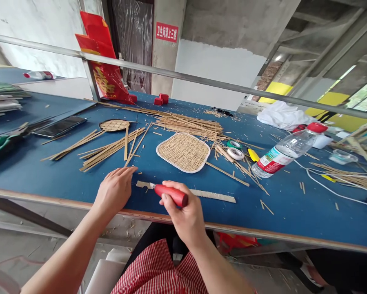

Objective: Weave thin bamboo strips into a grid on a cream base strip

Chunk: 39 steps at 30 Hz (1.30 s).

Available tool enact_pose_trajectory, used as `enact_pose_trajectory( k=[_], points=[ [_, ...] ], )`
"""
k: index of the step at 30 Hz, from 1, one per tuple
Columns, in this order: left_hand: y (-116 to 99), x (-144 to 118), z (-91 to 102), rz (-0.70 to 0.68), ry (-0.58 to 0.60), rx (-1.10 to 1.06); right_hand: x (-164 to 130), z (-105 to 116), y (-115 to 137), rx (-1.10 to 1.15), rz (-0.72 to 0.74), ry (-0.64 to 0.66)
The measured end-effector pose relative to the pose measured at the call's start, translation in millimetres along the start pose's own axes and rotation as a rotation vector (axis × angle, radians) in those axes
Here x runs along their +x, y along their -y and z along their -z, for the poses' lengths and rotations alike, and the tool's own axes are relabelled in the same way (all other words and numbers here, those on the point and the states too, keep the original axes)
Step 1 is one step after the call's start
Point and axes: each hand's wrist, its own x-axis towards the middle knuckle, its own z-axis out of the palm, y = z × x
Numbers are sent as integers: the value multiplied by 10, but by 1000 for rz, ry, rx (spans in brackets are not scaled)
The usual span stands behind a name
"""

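My right hand (186,214) is wrapped round the red handle of a short-bladed knife (171,194). Its metal tip points left and meets the left end of a pale flat strip (215,196), which runs under my hand along the table's front. My left hand (117,188) rests on the blue table just left of that end, fingers stretched out and close together, with nothing visible in them. Beyond my hands lies a flat woven piece (183,152) with a white-bound edge. Loose bamboo strips (111,149) lie ahead of my left hand.
A dark-rimmed woven disc (114,125), phone (61,126) and green-handled tool (2,147) lie left. On the right are tape rolls (235,153), a tilted water bottle (289,151) and a white cable (333,195). A metal rail (201,81) crosses behind bundled strips (189,124).
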Motion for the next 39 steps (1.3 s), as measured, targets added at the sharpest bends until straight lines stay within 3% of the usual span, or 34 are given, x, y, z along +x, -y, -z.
enact_pose_trajectory(
  k=[3, 11, 14, 19, 21, 29, 32, 36, 39],
  points=[
    [15, -6, -2, -9, 13, -9, -12, 13, -31, -9, -7, -18],
    [30, -25, -17, -17, 9, 14, -247, 668, -98, -39, -157, -261],
    [28, -22, -23, -21, -3, 21, -248, 622, -51, -19, -133, -259],
    [42, -29, -17, -13, 1, 33, -138, 347, -32, 4, -66, -110],
    [49, -35, -10, -6, 10, 33, -131, 370, -69, -7, -79, -115],
    [30, -30, -9, -9, 0, 36, -312, 1000, -155, -113, -206, -384],
    [22, -19, -12, -16, 5, 45, -301, 898, -111, -82, -181, -371],
    [26, -13, -8, 11, 19, 47, -231, 593, -94, 14, -116, -216],
    [29, -16, -1, 23, 35, 39, -230, 621, -140, -16, -133, -216]
  ],
)
